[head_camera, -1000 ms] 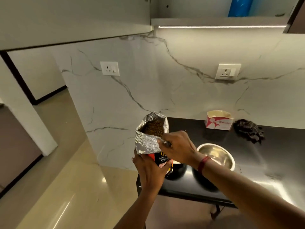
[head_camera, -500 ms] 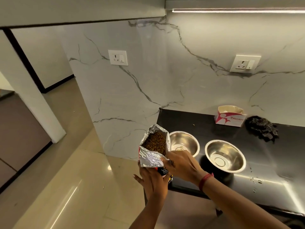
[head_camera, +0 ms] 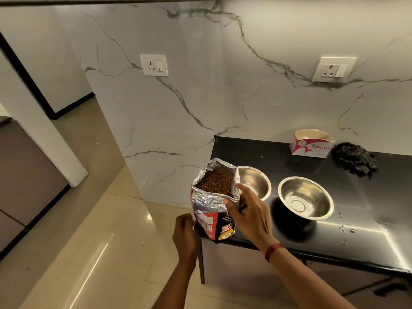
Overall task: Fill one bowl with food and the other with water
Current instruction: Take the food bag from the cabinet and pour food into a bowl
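Black table carries two empty steel bowls, side by side. At nine o'clock of them stands the opened kibble bag, mouth upward against spills. Right hand pinches its foil rim for pouring; left hand curled, apparently holding nothing.

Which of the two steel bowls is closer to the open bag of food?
The left bowl, right behind the food bag and partly hidden by it. The right bowl stands apart, in full view further along the black table.
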